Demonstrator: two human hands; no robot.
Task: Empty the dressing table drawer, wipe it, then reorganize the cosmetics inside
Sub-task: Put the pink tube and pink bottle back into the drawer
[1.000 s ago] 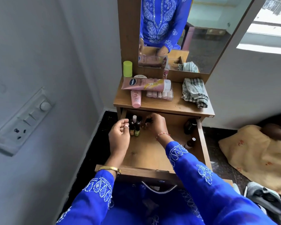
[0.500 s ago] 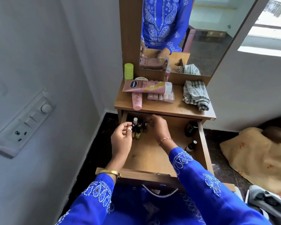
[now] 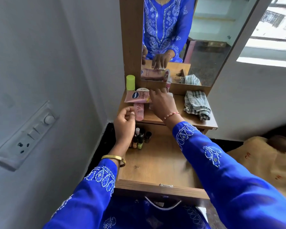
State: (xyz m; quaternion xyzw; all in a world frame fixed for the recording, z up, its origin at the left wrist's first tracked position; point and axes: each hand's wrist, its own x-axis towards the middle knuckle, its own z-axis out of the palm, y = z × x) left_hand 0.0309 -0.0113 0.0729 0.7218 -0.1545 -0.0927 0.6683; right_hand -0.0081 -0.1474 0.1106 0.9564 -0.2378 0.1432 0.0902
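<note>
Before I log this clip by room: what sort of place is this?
Probably a bedroom or dressing corner at home: a wooden dressing table with a mirror, cosmetic tubes on top, and nail polish bottles in its open drawer.

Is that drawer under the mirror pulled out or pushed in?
Pulled out. The drawer sticks well forward of the tabletop, its wooden floor is exposed, and small bottles stand in its back left corner.

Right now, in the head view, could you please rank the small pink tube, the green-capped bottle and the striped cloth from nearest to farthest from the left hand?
1. Small pink tube, on the tabletop beside the left hand.
2. Green-capped bottle, back left by the mirror frame.
3. Striped cloth, on the tabletop's right side.
</note>
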